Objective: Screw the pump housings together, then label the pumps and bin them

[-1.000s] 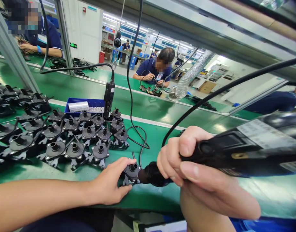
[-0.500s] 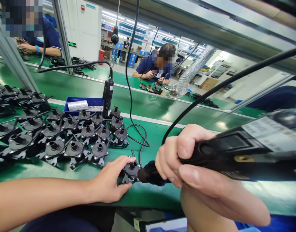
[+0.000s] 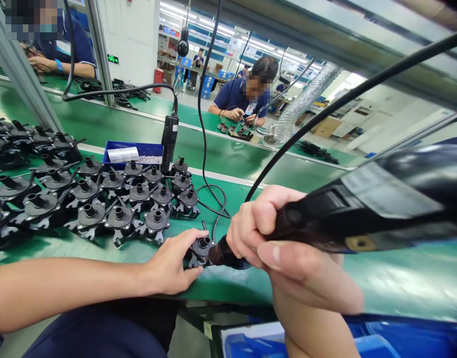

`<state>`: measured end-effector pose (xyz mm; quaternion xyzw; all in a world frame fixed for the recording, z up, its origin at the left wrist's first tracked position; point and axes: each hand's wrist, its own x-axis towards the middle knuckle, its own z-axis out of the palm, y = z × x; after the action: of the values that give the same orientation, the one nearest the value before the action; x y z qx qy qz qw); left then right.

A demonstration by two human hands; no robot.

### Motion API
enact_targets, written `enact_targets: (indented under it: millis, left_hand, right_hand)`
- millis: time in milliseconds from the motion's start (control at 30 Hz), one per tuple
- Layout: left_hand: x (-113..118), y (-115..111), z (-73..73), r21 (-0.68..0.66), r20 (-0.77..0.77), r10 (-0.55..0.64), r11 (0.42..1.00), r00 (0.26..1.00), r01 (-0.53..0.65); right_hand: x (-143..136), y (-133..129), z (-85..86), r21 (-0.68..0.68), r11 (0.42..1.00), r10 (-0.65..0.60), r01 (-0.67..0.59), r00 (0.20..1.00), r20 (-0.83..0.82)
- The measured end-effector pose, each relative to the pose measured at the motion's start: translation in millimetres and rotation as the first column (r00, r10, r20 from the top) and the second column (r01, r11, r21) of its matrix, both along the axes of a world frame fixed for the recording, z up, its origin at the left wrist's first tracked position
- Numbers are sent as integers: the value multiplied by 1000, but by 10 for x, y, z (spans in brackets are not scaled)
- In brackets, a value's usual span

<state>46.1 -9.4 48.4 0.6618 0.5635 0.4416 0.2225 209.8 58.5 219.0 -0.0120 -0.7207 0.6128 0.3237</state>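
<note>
My left hand (image 3: 176, 261) grips a black pump housing (image 3: 201, 246) on the green bench, thumb at the near side and fingers at the far side. A short round spout points up from the housing's disc-shaped top. My right hand (image 3: 276, 238) is wrapped round a black electric screwdriver (image 3: 325, 219), which is tilted, its body rising to the right. Its dark nose meets or nearly meets the near right edge of the housing; the bit's tip is hidden from me. A black cable (image 3: 288, 141) runs up from behind my right hand.
Several like housings (image 3: 118, 219) stand in rows at the left. Behind them are a blue tray (image 3: 133, 151) of small metal screws and a second screwdriver (image 3: 170, 141) hanging from a cable. A loose cable (image 3: 213, 191) loops on the bench. Co-workers (image 3: 247, 92) sit across the bench.
The view has shifted a little. The right hand's screwdriver has swung slightly, its nose still at the housing's edge. The left hand keeps its hold on the housing.
</note>
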Motion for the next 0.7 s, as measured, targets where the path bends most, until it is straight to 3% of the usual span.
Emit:
enact_targets:
  millis: [200, 400, 500, 700]
  left_hand:
    - [-19, 32, -59, -37, 1, -28, 999, 1000, 28]
    - [113, -24, -126, -170, 89, -102, 979, 991, 116]
    - [141, -42, -139, -202, 101, -115, 970, 988, 133]
    - [143, -23, -248, -100, 70, -130, 986, 989, 136]
  right_hand:
    - [-72, 107, 47, 25, 993, 115, -113, 986, -118]
    - [136, 222, 212, -43, 998, -50, 39, 952, -301]
    - [103, 261, 167, -28, 996, -91, 87, 956, -280]
    - [-50, 228, 27, -48, 997, -70, 62, 977, -199]
